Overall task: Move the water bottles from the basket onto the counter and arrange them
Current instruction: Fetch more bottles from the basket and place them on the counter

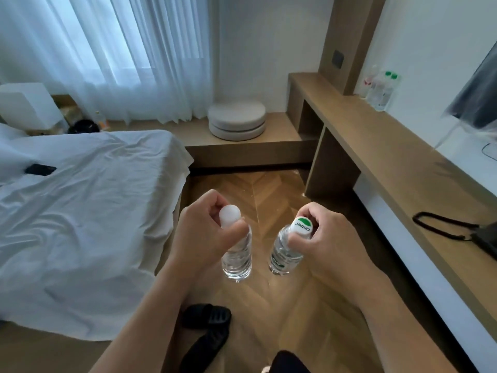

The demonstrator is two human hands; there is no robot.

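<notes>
**While both bottles hang over the floor, the counter waits to the right**

With the left hand (204, 232) gripping the white-capped bottle (236, 254) by its neck and the right hand (322, 235) pinching the green-capped bottle (286, 249) the same way, both hang upright above the wooden floor (274, 189), well apart from the counter (376, 141). I'd carry them level and stand them down beside the bottles already there (380, 88) at its far end. No basket is in view. A bed (80, 197) fills the left; a black bag (481, 235) lies on the counter's near end.
</notes>
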